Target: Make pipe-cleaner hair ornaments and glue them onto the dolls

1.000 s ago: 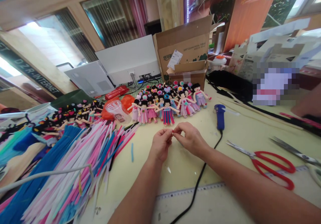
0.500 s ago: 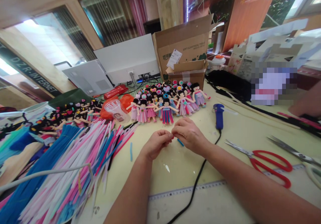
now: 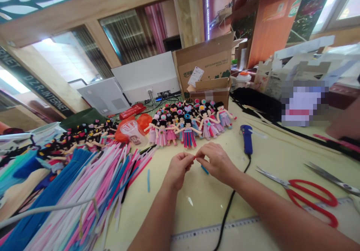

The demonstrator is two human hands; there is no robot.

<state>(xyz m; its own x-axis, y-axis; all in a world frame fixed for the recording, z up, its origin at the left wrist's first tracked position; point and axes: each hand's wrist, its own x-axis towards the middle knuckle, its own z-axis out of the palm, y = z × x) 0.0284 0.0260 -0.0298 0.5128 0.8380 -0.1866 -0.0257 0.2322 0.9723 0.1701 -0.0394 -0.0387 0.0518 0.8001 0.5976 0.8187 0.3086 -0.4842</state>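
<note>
Clearly, work this small goes best with the very tips of the fingers: I would let the left hand (image 3: pixel 178 170) act as the steady one and have the right hand (image 3: pixel 216 163) make only slight, even movements, with the piece in plain sight between them and no hard squeeze to flatten it. Both hands are clamped at the fingertips on the small red piece (image 3: pixel 195 157), thumbs against forefingers, so close that the two hands all but meet; its exact shape is too tiny to make out. The left hand's other fingers are curled in, while the right hand is arched, leaving a gap behind its pinch.

Under the right hand shows a blue piece (image 3: pixel 204 169); whether it touches that hand or only lies on the desk (image 3: pixel 197 213) is unclear. A light-blue piece (image 3: pixel 148 181) lies apart, towards the desk's left side, near the heap of fuzzy strips (image 3: pixel 75 191). Towards the far edge stand the dolls (image 3: pixel 188 134), just beyond the hands. To the right lies the glue gun (image 3: pixel 247 140), its cord (image 3: pixel 232 198) running towards the near edge under the right forearm; mind that cord. Nearer the right edge are the red-handled scissors (image 3: pixel 289 184).
</note>
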